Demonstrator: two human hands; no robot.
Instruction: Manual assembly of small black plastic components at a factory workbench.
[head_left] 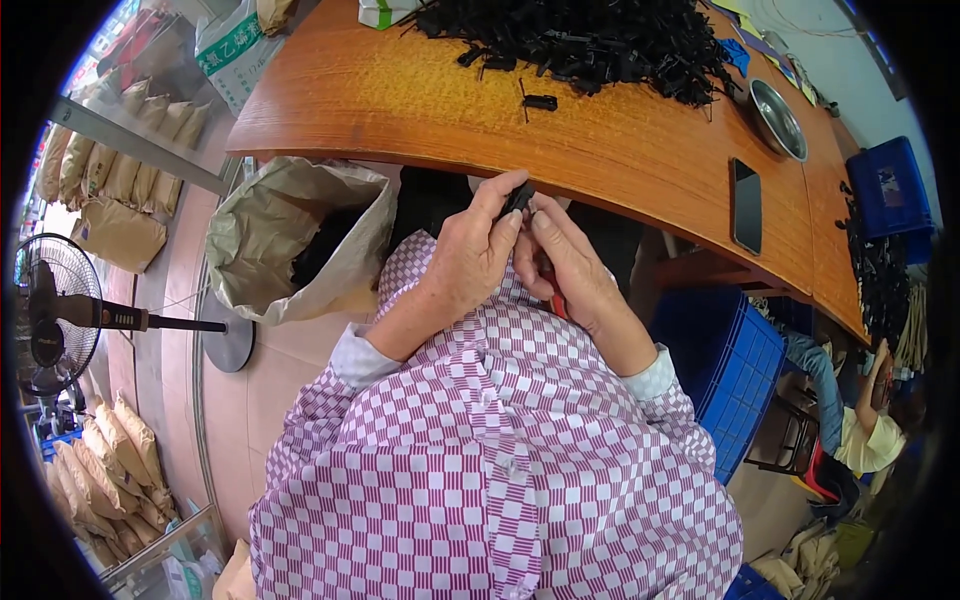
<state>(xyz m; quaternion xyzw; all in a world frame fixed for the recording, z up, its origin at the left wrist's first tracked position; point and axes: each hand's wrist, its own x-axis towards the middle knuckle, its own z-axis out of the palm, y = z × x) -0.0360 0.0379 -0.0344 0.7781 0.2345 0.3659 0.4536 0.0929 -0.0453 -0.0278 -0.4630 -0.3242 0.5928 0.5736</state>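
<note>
Close to the table's front edge, my left hand (pixel 468 245) pinches a small black plastic part (pixel 517 201) between thumb and fingers. My right hand (pixel 572 252) is closed just beside it, with thumb and fingertips meeting the part. From under the right palm sticks out the red handle of a tool (pixel 558 302); its working end is hidden by the fingers. On the wooden table (pixel 400 90) ahead lies one loose black part (pixel 540 102) with a thin stem, in front of a large heap of similar black parts (pixel 600 45).
An open sack (pixel 270 225) with dark contents stands left below the table edge. A phone (pixel 746 205) and a metal bowl (pixel 778 120) rest on the table's right side. Blue crates (pixel 735 375) stand right of me, a fan (pixel 60 315) far left. Another person (pixel 865 430) sits at right.
</note>
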